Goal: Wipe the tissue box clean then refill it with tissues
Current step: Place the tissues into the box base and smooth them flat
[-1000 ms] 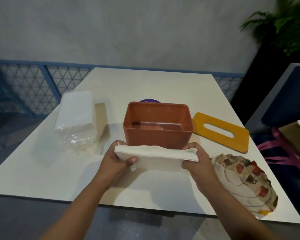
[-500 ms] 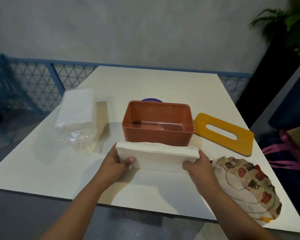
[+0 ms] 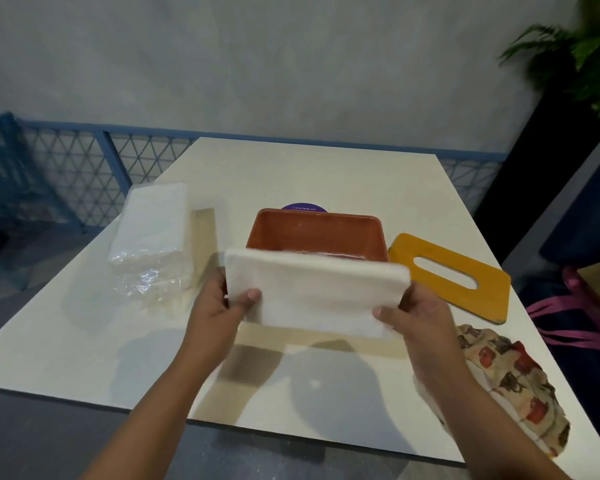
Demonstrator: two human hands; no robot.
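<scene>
An open orange-brown tissue box (image 3: 312, 232) stands in the middle of the white table (image 3: 326, 168). A white stack of tissues (image 3: 317, 292) hangs in the air in front of the box, covering its near wall. My left hand (image 3: 219, 306) grips the stack's left end with the thumb on top. My right hand (image 3: 416, 313) grips its right end. The yellow lid (image 3: 451, 275) with an oval slot lies flat to the right of the box.
A plastic-wrapped tissue pack (image 3: 151, 233) lies at the left of the table. A patterned cloth (image 3: 510, 382) is bunched at the near right corner. A purple sticker (image 3: 303, 207) shows behind the box. A blue railing and a plant stand beyond the table.
Both hands have lifted the tissue stack up off the table and tilted it, so its broad face now shows in front of the box.
</scene>
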